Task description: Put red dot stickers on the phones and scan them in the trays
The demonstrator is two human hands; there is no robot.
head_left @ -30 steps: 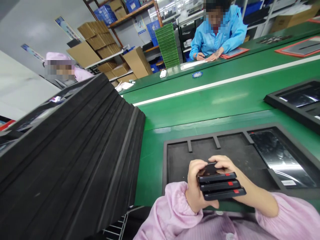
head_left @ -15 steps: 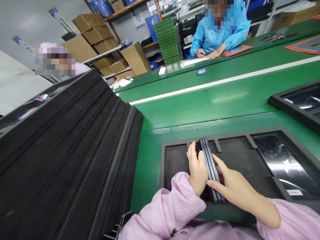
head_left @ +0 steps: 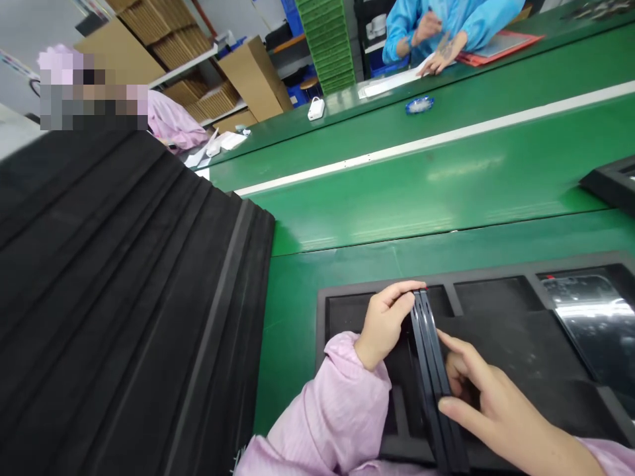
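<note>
A stack of slim dark tablets [head_left: 432,370] stands on its long edge above the black foam tray [head_left: 322,330], with the narrow sides facing me. My left hand [head_left: 384,324] grips the far end, fingers over the top corner and thumb against the near side. On the right, my right hand [head_left: 489,396] holds the stack with its thumb on the edge and its fingers curled at the outer face. Another glossy black tablet [head_left: 595,324] lies screen up in the tray's right compartment. The stack hides part of the tray's middle.
A tall stack of black foam trays [head_left: 149,297] rises close on my left. Another black tray [head_left: 612,188] sits at the right edge. Across the green bench [head_left: 397,192] are a co-worker in blue sleeves [head_left: 476,26], a white device [head_left: 316,108] and a person in pink [head_left: 173,122].
The tablet stack is now closer to me and lower in view. My left hand has shifted to its far top corner, and my right hand has slid nearer. The view has tipped down.
</note>
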